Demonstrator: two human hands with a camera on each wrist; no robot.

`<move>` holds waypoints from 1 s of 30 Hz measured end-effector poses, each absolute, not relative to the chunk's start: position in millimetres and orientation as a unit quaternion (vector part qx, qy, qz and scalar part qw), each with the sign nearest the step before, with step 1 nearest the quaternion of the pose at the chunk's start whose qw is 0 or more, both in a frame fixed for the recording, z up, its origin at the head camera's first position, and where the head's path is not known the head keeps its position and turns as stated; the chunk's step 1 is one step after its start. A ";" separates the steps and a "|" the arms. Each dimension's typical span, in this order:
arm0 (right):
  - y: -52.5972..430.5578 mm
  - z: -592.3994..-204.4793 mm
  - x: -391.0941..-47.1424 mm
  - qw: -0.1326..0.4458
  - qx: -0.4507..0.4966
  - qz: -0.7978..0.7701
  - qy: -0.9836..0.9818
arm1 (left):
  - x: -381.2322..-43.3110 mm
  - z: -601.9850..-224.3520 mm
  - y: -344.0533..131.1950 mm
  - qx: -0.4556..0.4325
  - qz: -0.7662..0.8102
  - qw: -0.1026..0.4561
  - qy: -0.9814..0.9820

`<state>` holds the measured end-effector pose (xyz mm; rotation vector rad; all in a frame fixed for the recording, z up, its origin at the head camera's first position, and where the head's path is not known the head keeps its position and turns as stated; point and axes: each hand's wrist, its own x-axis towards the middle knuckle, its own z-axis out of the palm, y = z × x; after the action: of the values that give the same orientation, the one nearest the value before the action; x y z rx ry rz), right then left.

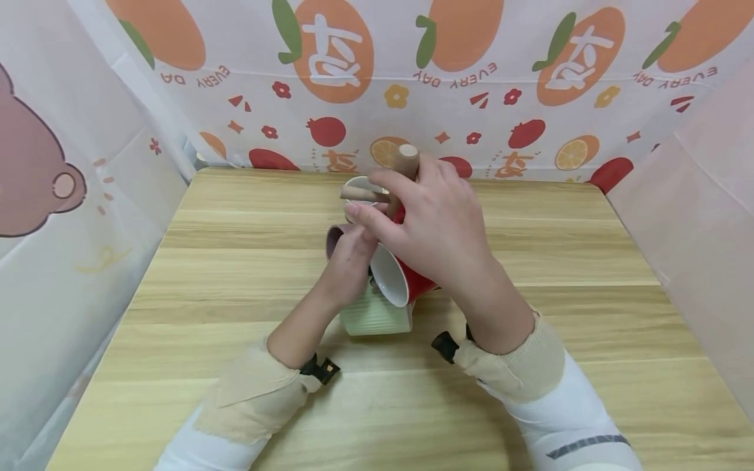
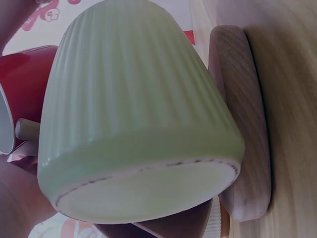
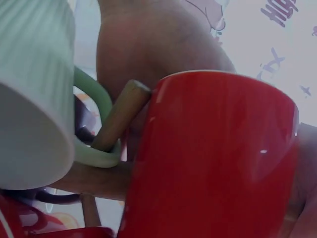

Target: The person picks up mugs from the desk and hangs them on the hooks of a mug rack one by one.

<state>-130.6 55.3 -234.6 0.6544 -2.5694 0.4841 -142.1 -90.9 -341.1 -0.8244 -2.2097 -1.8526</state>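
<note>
A wooden mug tree (image 1: 408,156) hung with mugs stands before me. My right hand (image 1: 444,219) is curled round the upper post, its thumb pointing left below a peg (image 1: 359,194). Lower down, my left hand (image 1: 350,265) grips the post from the left, with most of its fingers hidden. Between the hands a red mug (image 1: 419,282) is tilted, its white mouth towards the front left. A ribbed pale green mug (image 2: 133,94) hangs at the front, its handle (image 3: 94,91) over a peg (image 3: 124,111) in the right wrist view.
Behind the left hand is a purple mug (image 1: 336,237), and a white mug (image 1: 353,184) is at the back. Part of another red mug (image 3: 29,213) shows in the right wrist view. The rounded wooden base (image 2: 242,124) sits on the wood-grain table (image 1: 224,288). Printed curtains (image 1: 389,72) border the table.
</note>
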 end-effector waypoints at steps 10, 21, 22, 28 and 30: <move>60.5 -237.7 -141.1 0.251 0.267 0.190 -0.911 | -139.6 -343.1 -87.9 -0.282 -0.613 0.071 -0.735; 70.8 -242.3 -145.6 0.262 0.319 0.213 -0.886 | -135.0 -341.2 -80.1 -0.293 -0.599 0.066 -0.742; 72.4 -242.7 -146.1 0.261 0.325 0.214 -0.883 | -133.7 -341.5 -79.3 -0.293 -0.595 0.067 -0.746; 85.7 -246.8 -149.9 0.258 0.388 0.241 -0.851 | -124.2 -342.7 -70.9 -0.293 -0.576 0.082 -0.758; 91.3 -248.1 -151.7 0.252 0.411 0.251 -0.839 | -120.7 -342.7 -67.5 -0.293 -0.566 0.091 -0.765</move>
<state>-151.7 91.3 -248.1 1.1177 -2.2829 0.6830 -120.7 -67.5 -342.7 -0.8706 -2.2740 -1.6816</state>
